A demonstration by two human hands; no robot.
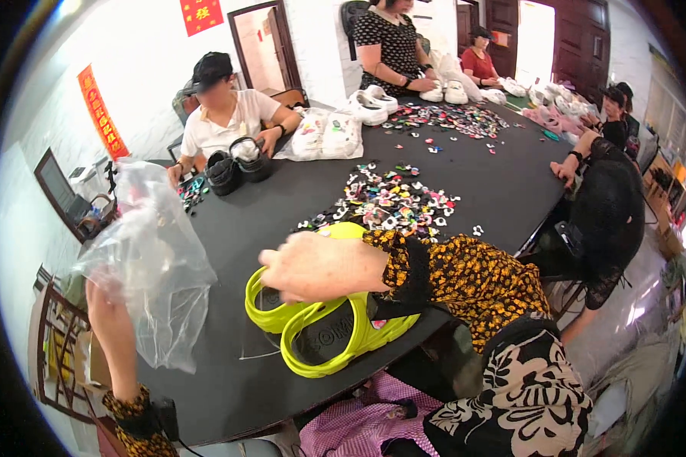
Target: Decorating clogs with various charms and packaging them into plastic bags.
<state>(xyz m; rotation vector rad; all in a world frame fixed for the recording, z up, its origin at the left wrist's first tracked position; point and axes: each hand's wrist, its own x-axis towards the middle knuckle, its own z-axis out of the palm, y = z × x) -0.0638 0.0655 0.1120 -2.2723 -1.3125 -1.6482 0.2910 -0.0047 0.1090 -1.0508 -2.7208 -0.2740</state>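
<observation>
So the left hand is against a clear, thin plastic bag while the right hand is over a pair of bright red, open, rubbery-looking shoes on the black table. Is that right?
Not quite: the open, rubbery-looking shoes are bright yellow-green, not red, as the head view shows. The rest stands.

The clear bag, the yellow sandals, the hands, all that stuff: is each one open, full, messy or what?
Clear plastic bag: unfolded, crumpled, looks empty
Left hand: raised, partly behind plastic, grip unclear
Yellow sandals: upright, partly covered
Right hand: over the sandals, blurred, grip unclear
Small colourful pieces: loose, heaped
White bag: filled, bulging
Wooden door, back left: open
</observation>
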